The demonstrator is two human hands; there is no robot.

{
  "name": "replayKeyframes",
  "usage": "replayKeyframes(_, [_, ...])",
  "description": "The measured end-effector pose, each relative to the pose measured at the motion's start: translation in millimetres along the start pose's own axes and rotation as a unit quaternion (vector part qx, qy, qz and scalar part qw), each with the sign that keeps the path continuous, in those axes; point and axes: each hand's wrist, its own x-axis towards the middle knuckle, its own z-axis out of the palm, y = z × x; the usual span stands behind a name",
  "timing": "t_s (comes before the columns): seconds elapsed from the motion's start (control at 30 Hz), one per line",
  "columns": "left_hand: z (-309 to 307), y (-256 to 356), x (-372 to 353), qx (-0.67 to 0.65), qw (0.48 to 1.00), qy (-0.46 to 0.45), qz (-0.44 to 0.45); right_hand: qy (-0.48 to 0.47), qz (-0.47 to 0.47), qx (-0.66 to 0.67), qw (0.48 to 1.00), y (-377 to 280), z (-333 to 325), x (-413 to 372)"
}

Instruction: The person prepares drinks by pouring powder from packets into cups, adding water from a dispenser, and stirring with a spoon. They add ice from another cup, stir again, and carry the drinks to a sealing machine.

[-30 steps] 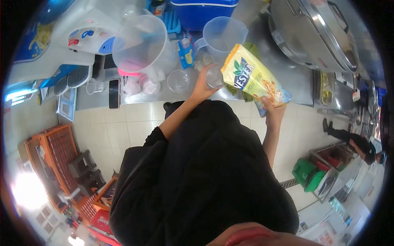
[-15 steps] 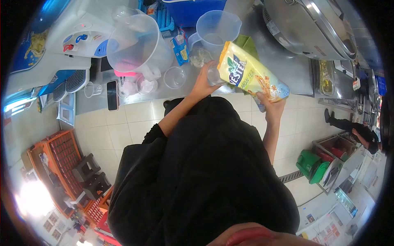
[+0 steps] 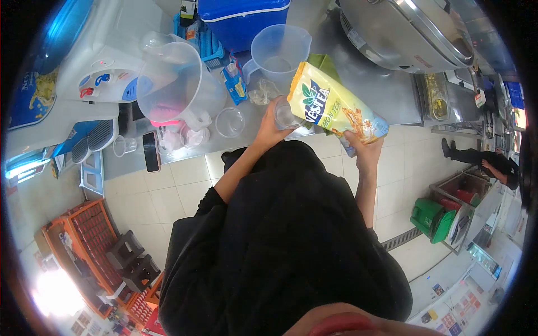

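Observation:
In my left hand (image 3: 270, 127) is a clear plastic cup (image 3: 287, 116), fingers wrapped round its side. My right hand (image 3: 364, 150) grips the bottom end of a yellow Nestea lemon tea pouch (image 3: 336, 106), which is tilted with its top end at the cup's mouth. Whether powder is flowing cannot be made out. A second clear cup (image 3: 230, 122) stands on the steel counter (image 3: 386, 103) left of my left hand. Just beyond the hands are a crumpled clear plastic bag (image 3: 263, 92), a small blue packet (image 3: 233, 80) and a measuring jug (image 3: 278, 50).
A large clear pitcher (image 3: 171, 84) and a phone (image 3: 151, 152) lie to the left, near a white dispenser (image 3: 92, 67). At the back is a blue cooler box (image 3: 244, 22); a big steel pot (image 3: 406, 36) stands back right. Another person (image 3: 485, 162) is far right.
The camera view has shifted slightly, showing more of the cooler box. Both hands keep their hold on the cup and the pouch, with little visible change between them.

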Motion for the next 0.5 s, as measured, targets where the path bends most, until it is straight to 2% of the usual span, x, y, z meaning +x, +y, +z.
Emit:
replayKeyframes(0.1, [1,0,2,0.002,1.0,-0.005,0.0,-0.007,0.014,-0.027,1.0,-1,-3,0])
replayKeyframes(0.2, [4,-4,2,-0.005,1.0,-0.004,0.012,-0.001,0.022,0.009,1.0,-3,0,-1])
replayKeyframes(0.5, [6,-3,6,0.02,0.999,-0.024,-0.028,0.012,0.027,-0.004,1.0,-1,-3,3])
